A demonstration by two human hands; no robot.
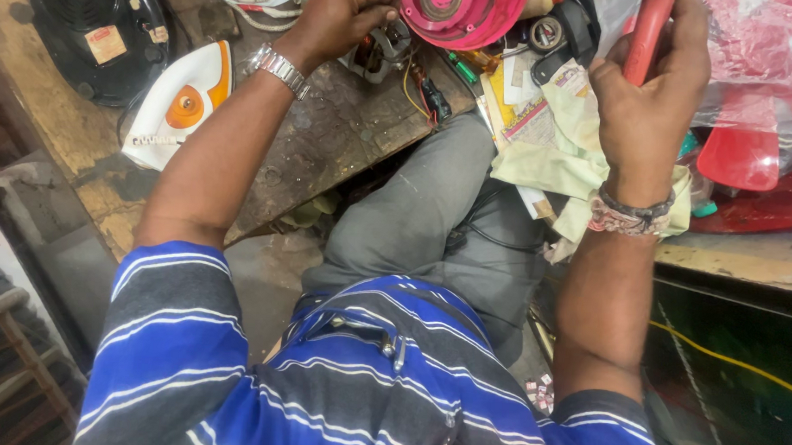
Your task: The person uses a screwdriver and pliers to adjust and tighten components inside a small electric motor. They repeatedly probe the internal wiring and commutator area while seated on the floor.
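Note:
My left hand [336, 14], with a metal watch on the wrist, pinches thin wires at the left rim of a round pink plastic motor housing [462, 6] at the top of the view. My right hand [651, 96], with bead bands on the wrist, is closed around a red handle [648, 31] that points up out of the frame. The housing rests on a worn wooden workbench [346, 135]. What the red handle belongs to is cut off by the top edge.
A white and orange clothes iron [177, 105] and a black fan grille [94, 20] lie on the bench at left. Papers, a pale cloth [549, 159] and small tools sit between my hands. Red plastic parts [763, 155] pile at right. A yellow cable [730, 362] runs below.

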